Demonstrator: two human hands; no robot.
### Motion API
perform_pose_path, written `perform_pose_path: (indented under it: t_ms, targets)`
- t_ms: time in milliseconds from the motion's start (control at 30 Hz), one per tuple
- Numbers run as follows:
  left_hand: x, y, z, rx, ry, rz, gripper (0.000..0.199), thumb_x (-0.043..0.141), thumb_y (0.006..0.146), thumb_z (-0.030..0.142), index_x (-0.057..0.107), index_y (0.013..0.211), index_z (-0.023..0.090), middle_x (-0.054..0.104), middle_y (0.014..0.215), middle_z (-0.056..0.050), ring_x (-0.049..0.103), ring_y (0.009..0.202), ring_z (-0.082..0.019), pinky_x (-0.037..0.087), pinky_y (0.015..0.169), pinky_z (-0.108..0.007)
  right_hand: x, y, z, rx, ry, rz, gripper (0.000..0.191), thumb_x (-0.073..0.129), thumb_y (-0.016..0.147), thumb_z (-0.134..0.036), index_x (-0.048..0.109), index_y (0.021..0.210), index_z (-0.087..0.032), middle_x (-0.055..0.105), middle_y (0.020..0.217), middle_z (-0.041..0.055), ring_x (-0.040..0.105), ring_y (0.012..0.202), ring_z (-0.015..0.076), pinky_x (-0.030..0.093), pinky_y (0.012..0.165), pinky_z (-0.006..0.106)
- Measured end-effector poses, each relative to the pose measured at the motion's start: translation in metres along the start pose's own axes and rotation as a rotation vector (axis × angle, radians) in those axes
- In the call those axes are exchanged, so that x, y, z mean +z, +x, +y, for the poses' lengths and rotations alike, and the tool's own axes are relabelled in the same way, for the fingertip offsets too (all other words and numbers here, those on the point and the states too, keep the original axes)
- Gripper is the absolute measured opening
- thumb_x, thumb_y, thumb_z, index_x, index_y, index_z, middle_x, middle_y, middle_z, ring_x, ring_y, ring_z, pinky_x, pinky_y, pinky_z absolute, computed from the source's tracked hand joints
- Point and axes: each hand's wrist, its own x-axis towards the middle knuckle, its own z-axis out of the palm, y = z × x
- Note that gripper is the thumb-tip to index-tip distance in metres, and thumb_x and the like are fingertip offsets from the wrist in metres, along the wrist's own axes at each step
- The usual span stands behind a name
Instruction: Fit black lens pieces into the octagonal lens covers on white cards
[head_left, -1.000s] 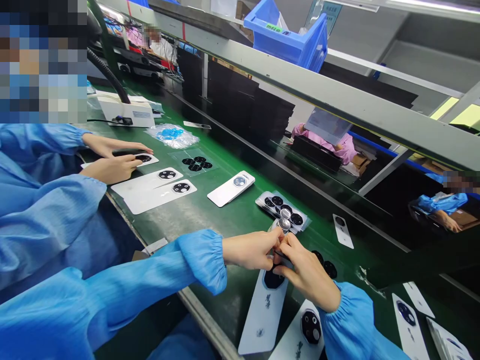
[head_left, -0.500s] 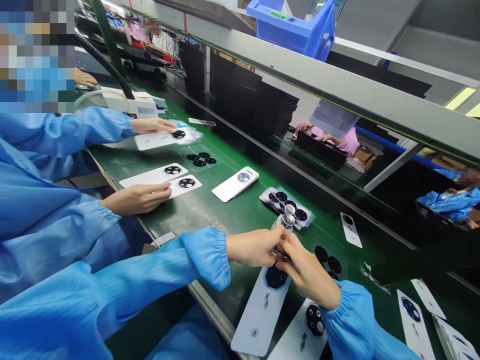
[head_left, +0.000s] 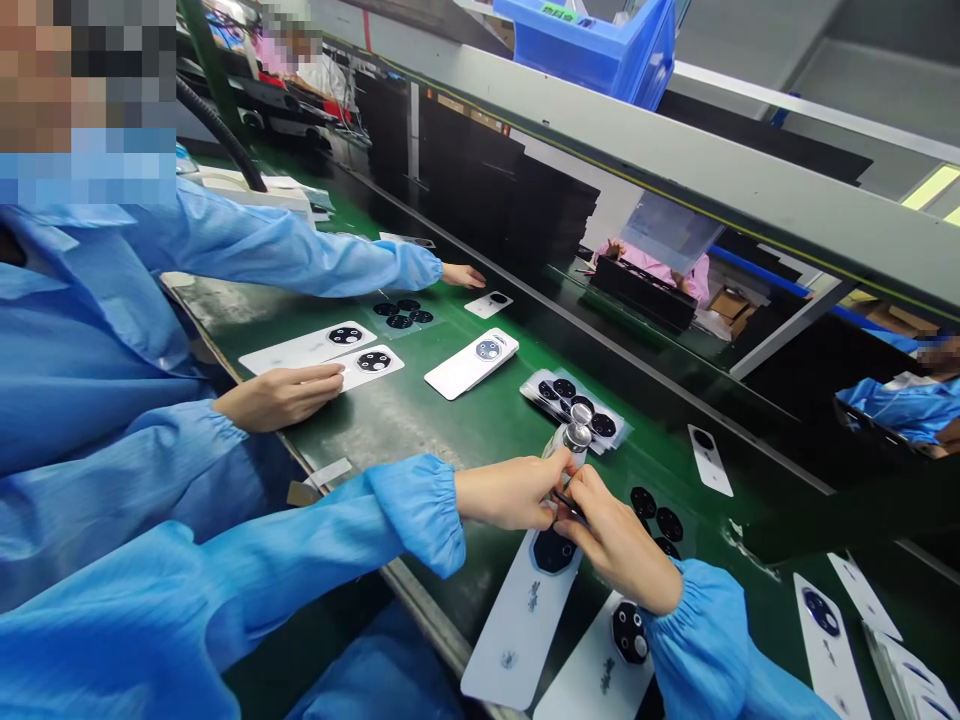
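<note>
Just above a white phone back panel (head_left: pixel 517 630) with a black camera ring, my left hand (head_left: pixel 521 490) and my right hand (head_left: pixel 615 530) meet. Both have their fingers pinched together. A small dark piece shows between the fingertips; which hand grips it, and what it is, I cannot make out. Right behind my fingers stands a small glass bottle with a metal cap (head_left: pixel 576 434). A second white panel (head_left: pixel 600 665) lies below my right hand. Beyond the bottle is a stack of bagged black rings (head_left: pixel 574 410). More black rings (head_left: pixel 656 522) lie on a clear sheet to the right.
At the left, a co-worker's hand (head_left: pixel 281 398) rests by two white panels (head_left: pixel 307 348); the other hand (head_left: pixel 462 276) reaches across the green table. A stack of white panels (head_left: pixel 471 365) sits mid-table. More panels (head_left: pixel 829 645) lie at the right. A blue bin (head_left: pixel 585 50) sits overhead.
The co-worker's far hand has left the panel and bag at the left and reached right, near a small panel now lying on the table. My hands have hardly moved.
</note>
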Motion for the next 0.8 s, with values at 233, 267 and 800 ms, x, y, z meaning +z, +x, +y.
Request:
perform_pose_path:
  t_ms: [233, 267, 800]
  targets:
    - [0.0012, -0.002, -0.0059, 0.018, -0.121, -0.039, 0.04, 0.05, 0.075, 0.007, 0.037, 0.111, 0.016, 0.064, 0.083, -0.002, 0.059, 0.072, -0.016, 0.042, 0.06, -0.024, 0.0013, 0.0029, 0.0028, -0.01, -0.02, -0.01, 0.015, 0.042, 0.086, -0.011, 0.034, 0.083, -0.023, 0.043, 0.094, 0.0039, 0.048, 0.08, 0.0187, 0.044, 0.065, 0.034]
    - [0.0014, -0.0021, -0.0064, 0.024, -0.126, -0.039, 0.04, 0.049, 0.075, 0.006, 0.037, 0.112, 0.016, 0.064, 0.084, -0.002, 0.06, 0.073, -0.017, 0.043, 0.061, -0.024, 0.0015, 0.0029, 0.0028, -0.011, -0.018, -0.01, 0.015, 0.042, 0.086, -0.011, 0.035, 0.084, -0.023, 0.043, 0.095, 0.0041, 0.049, 0.081, 0.019, 0.044, 0.066, 0.034]
    - [0.007, -0.0034, -0.0086, 0.056, -0.107, 0.017, 0.05, 0.047, 0.076, 0.006, 0.032, 0.122, 0.02, 0.064, 0.086, -0.001, 0.061, 0.076, -0.017, 0.043, 0.065, -0.026, -0.0001, 0.0, -0.0068, 0.077, -0.079, -0.021, 0.028, 0.058, 0.077, -0.007, 0.046, 0.097, -0.022, 0.047, 0.104, 0.0047, 0.055, 0.091, 0.021, 0.05, 0.072, 0.036]
